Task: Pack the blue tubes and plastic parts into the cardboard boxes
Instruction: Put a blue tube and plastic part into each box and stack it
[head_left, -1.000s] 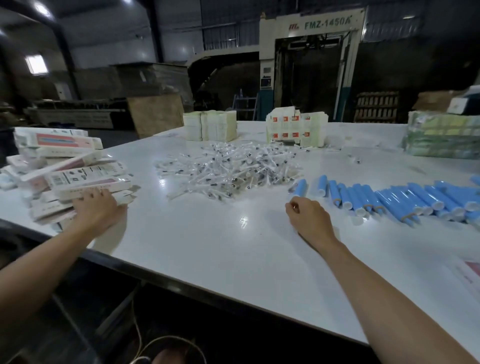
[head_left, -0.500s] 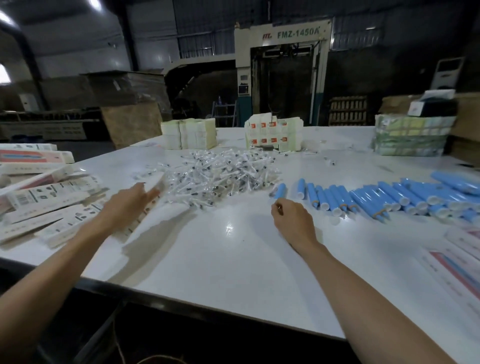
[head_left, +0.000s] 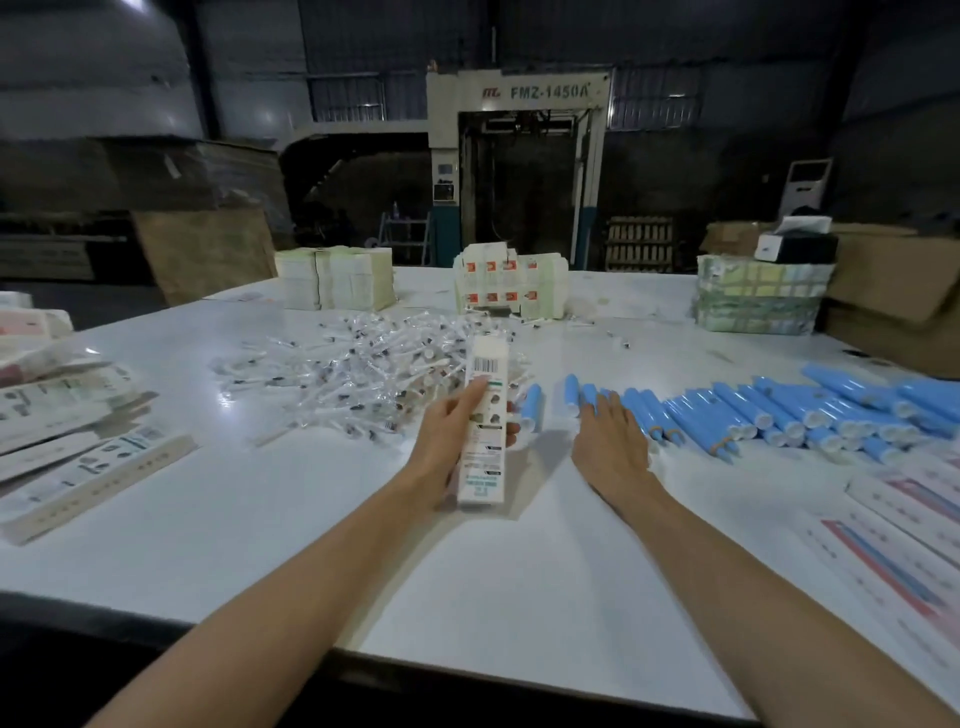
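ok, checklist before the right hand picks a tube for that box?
1. Left hand grips the long white cardboard box: ok.
2. Box end open for loading: cannot tell.
3. Right hand has a blue plastic tube gripped: not ok; fingers straight, only touching the blue plastic tubes.
4. Tubes lie loose on the white table, in reach: ok.
5. Pile of clear plastic parts near the box: ok.

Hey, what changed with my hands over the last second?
The left hand took a cardboard box from the stack and carried it right, to the middle. The right hand uncurled and reached forward onto the blue tubes. The plastic parts stayed put.
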